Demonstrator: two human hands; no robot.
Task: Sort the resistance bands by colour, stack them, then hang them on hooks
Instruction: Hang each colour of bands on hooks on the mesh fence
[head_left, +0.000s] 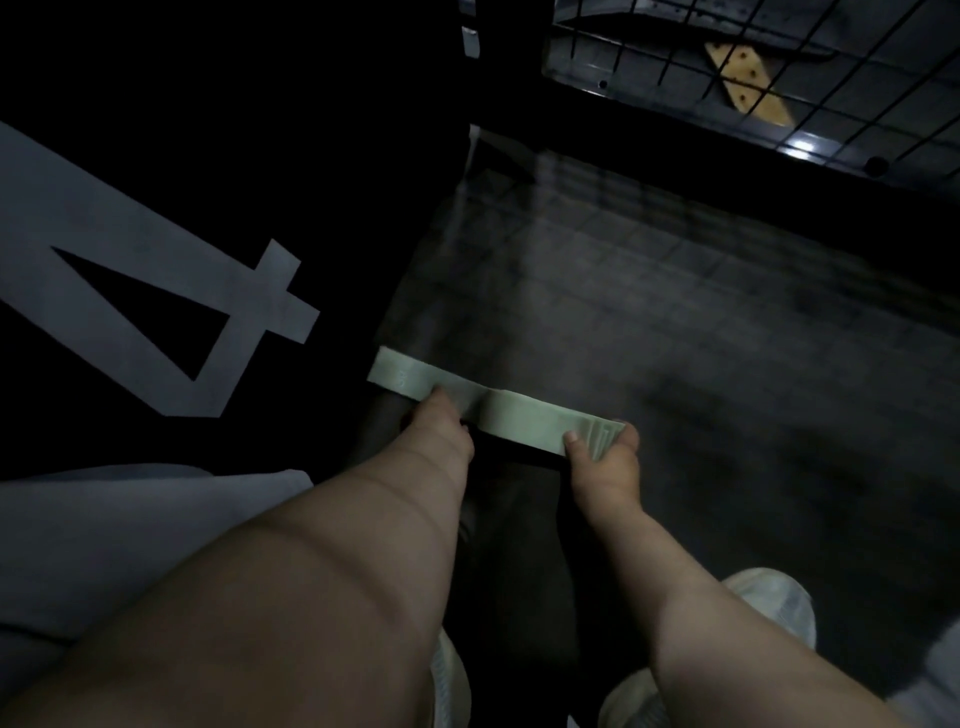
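Observation:
A stack of pale green resistance bands (511, 413) is held flat and level between my two hands, above the dark floor. My left hand (441, 431) grips the stack a little left of its middle, so the left end sticks out free. My right hand (605, 447) pinches the right end, thumb on top, where several layered band edges show. No hooks are in view.
A black wire grid rack (779, 78) with a grey base and a yellow-tan piece stands at the top right. A black panel with a large white figure 4 (156, 291) fills the left. Dark tiled floor (675, 312) lies ahead; my pale shoes (774, 608) show below.

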